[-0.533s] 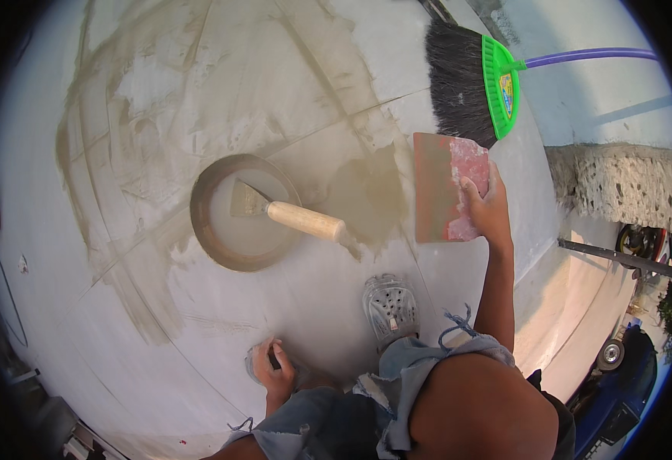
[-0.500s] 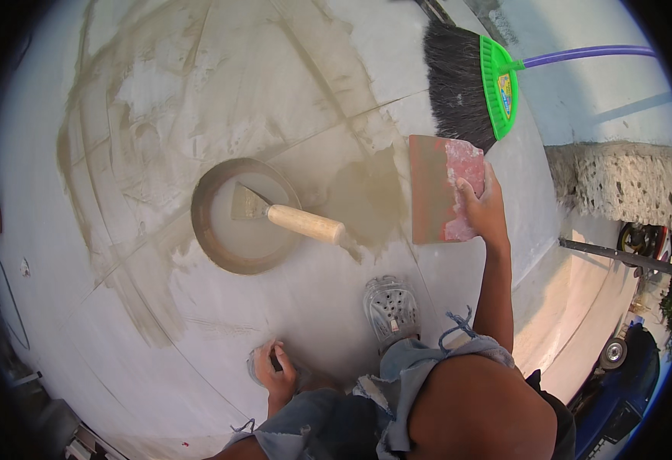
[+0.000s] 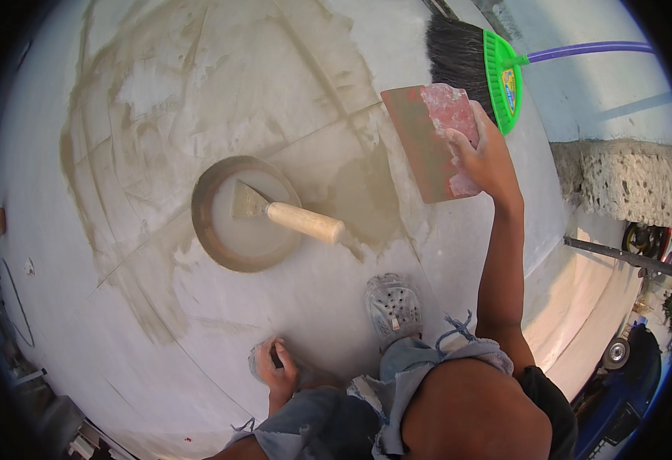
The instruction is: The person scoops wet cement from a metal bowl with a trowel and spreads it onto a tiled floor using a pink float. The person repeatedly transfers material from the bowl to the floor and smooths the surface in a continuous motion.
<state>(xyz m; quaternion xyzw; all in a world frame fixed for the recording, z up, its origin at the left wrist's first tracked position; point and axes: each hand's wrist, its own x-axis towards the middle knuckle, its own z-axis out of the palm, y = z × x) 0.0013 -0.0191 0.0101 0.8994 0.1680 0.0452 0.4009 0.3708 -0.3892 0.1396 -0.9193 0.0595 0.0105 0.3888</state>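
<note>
Right hand (image 3: pixel 488 153) grips flat red float (image 3: pixel 435 142)

A pale concrete floor (image 3: pixel 121 337) fills the scene in daylight, smeared with brownish wet patches (image 3: pixel 351 192) far and left. A rough stone ledge (image 3: pixel 619 184) runs along the right, a dark vehicle (image 3: pixel 627 376) below it.

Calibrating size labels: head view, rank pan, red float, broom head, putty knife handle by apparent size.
1. pan
2. red float
3. broom head, close to the float and partly hidden behind it, so unsure
4. putty knife handle
</note>
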